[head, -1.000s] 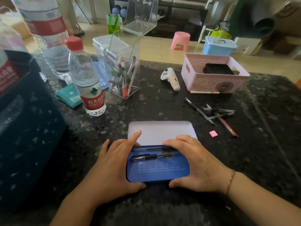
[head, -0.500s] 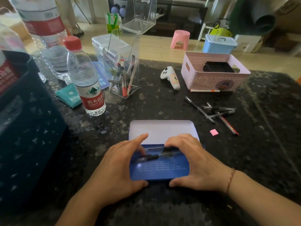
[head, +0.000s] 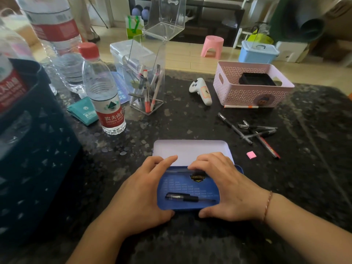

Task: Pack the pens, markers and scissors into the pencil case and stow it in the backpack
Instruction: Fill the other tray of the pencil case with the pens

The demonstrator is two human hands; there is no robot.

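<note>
Head view: left hand (head: 142,191) and right hand (head: 224,185) grip the pencil case (head: 190,189), covering its ends.

Left hand (head: 144,189): palm down, fingers curved, thumb tucked low along near edge of pencil case (head: 190,189), index fingertip extended over far rim. Right hand (head: 222,185): palm down, mirrored pose, fingers bent with tips on far rim, thumb at near edge. Both hands grip case from opposite ends. Forearms enter from bottom, converging. Thin bracelet (head: 267,205) on right wrist.
</note>
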